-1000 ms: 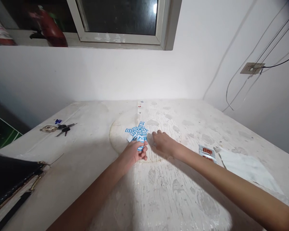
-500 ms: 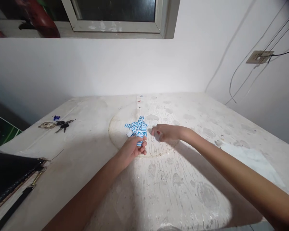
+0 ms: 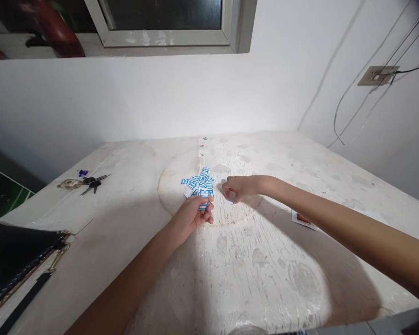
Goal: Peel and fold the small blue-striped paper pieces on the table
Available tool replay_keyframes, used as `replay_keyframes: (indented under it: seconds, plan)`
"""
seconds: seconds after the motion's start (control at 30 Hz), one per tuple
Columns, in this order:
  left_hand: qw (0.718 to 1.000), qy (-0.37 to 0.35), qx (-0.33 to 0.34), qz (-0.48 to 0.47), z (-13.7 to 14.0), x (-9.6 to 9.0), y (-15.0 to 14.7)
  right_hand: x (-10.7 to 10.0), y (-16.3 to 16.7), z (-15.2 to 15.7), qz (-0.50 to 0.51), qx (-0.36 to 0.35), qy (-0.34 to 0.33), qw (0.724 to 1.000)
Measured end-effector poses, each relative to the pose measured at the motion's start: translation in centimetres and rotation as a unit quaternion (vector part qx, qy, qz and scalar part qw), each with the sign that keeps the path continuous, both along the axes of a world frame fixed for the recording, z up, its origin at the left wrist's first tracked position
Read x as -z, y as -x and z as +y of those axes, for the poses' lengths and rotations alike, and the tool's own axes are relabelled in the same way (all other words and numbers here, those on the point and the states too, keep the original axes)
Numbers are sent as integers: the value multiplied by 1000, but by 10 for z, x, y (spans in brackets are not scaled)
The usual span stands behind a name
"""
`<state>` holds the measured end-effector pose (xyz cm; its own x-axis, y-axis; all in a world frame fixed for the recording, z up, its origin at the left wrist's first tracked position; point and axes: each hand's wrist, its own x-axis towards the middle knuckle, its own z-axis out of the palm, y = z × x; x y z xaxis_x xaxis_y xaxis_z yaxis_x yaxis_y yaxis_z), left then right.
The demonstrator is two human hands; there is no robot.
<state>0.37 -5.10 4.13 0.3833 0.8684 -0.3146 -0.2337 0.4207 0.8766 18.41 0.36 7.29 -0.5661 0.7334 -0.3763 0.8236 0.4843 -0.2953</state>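
Observation:
My left hand (image 3: 195, 215) is closed, thumb on top, on the near end of a flat blue-and-white lettered cutout (image 3: 203, 184). Its strips of letters fan out in several directions on the table. To the right of the cutout is my right hand (image 3: 240, 188), apart from it and low over the table, with fingers curled and tips close together. What those fingers hold, if anything, I cannot make out.
Keys with a keyring (image 3: 91, 181) and a small blue piece (image 3: 83, 172) lie at left. A black bag (image 3: 21, 260) is at the left edge. A white sheet with a red print (image 3: 302, 218) sticks out under my right forearm. Behind are a wall, a window (image 3: 167, 39) and a socket (image 3: 377, 75).
My right forearm has shifted away from me and now covers most of the white sheet, whose red-printed corner shows on the near side. My left hand keeps its hold on the cutout.

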Motion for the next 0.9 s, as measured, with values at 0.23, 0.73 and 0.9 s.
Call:
replay_keyframes:
  seconds: [0.23, 0.73, 0.9]
  plan:
    - [999, 27, 24, -17, -8, -3, -3, 5, -5, -8, 45, -32, -66, 996]
    - [984, 165, 26, -56, -8, 9, -11, -4, 0, -32, 326, 33, -145, 934]
    - [986, 141, 37, -84, -9, 7, -14, -14, 6, -37, 343, -26, -7, 939]
